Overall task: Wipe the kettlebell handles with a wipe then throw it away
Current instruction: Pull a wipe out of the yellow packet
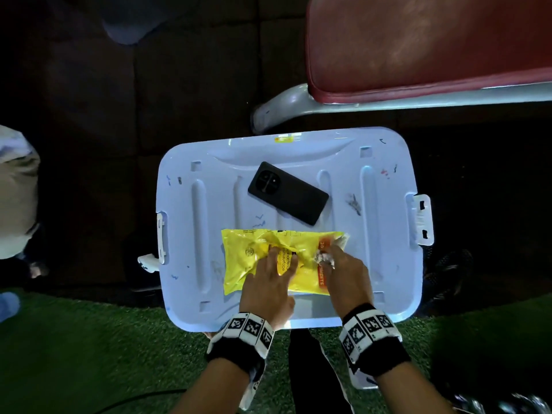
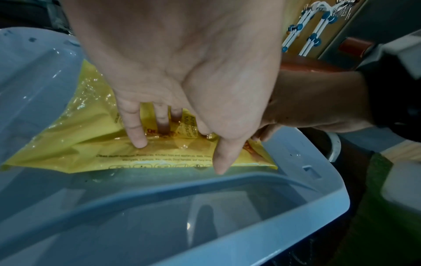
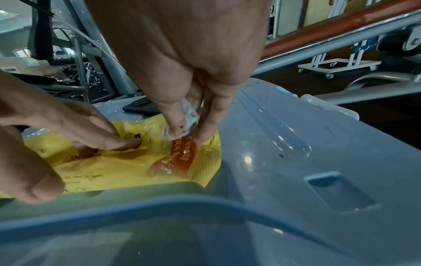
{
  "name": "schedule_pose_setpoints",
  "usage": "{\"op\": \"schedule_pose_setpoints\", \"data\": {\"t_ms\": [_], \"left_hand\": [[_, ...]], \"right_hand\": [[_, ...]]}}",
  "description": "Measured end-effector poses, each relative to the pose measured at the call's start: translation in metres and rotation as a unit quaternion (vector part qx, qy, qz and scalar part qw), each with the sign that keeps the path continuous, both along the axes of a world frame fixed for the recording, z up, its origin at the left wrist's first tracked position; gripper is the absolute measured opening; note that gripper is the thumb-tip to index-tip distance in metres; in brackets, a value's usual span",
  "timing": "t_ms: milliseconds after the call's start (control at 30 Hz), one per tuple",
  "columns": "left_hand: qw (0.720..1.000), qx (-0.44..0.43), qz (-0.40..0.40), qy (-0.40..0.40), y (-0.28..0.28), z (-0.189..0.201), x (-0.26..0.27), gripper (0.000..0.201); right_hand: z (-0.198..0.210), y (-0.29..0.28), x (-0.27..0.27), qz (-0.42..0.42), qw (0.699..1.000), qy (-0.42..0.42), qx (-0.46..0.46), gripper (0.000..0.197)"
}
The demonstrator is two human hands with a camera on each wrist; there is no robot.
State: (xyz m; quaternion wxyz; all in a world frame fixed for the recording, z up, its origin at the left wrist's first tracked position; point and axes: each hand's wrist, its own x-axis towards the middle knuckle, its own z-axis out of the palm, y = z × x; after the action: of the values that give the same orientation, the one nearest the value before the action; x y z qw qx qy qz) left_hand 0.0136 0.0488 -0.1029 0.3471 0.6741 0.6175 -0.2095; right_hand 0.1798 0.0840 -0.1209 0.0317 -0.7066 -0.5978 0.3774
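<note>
A yellow pack of wipes (image 1: 263, 258) (image 2: 91, 144) (image 3: 127, 167) lies on the pale blue lid (image 1: 376, 264) (image 2: 205, 207) (image 3: 296, 162) of a storage bin. My left hand (image 1: 268, 282) (image 2: 173, 75) presses straight fingers (image 2: 134, 129) down on the pack's middle. My right hand (image 1: 343, 273) (image 3: 182, 59) pinches a white wipe (image 1: 324, 258) (image 3: 190, 117) between thumb and fingers at the pack's orange right end. No kettlebell shows in any view.
A black phone (image 1: 288, 193) (image 3: 141, 106) lies face down on the lid behind the pack. A red padded bench (image 1: 427, 43) with a grey metal frame (image 1: 283, 106) stands beyond the bin. Green turf (image 1: 89, 354) lies under me. Gym equipment (image 3: 75, 72) fills the background.
</note>
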Motion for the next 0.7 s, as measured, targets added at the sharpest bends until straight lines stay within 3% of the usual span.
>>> {"op": "schedule_pose_setpoints", "data": {"t_ms": [133,267,367,500,600,700], "left_hand": [[1.000,-0.022,0.002,-0.004,-0.002,-0.003,0.002,0.096],[1.000,-0.027,-0.008,0.002,-0.005,-0.007,0.003,0.100],[0.999,-0.036,-0.019,0.005,-0.005,-0.006,0.003,0.102],[0.999,-0.040,-0.003,-0.013,-0.003,0.008,0.003,0.090],[0.998,0.018,0.036,-0.042,-0.011,0.026,0.009,0.065],[0.989,0.084,0.026,-0.119,-0.026,0.044,0.028,0.052]], "right_hand": [[-0.011,-0.008,-0.001,-0.062,0.994,-0.031,0.089,0.029],[-0.017,-0.025,-0.002,0.020,0.984,-0.066,0.166,0.022],[-0.018,-0.032,-0.004,0.016,0.981,-0.059,0.185,0.029],[-0.008,-0.045,-0.006,-0.111,0.985,0.030,0.125,0.048],[0.004,-0.064,0.004,-0.188,0.965,0.067,0.168,0.039],[0.019,-0.092,0.029,-0.256,0.941,0.042,0.219,0.030]]}}
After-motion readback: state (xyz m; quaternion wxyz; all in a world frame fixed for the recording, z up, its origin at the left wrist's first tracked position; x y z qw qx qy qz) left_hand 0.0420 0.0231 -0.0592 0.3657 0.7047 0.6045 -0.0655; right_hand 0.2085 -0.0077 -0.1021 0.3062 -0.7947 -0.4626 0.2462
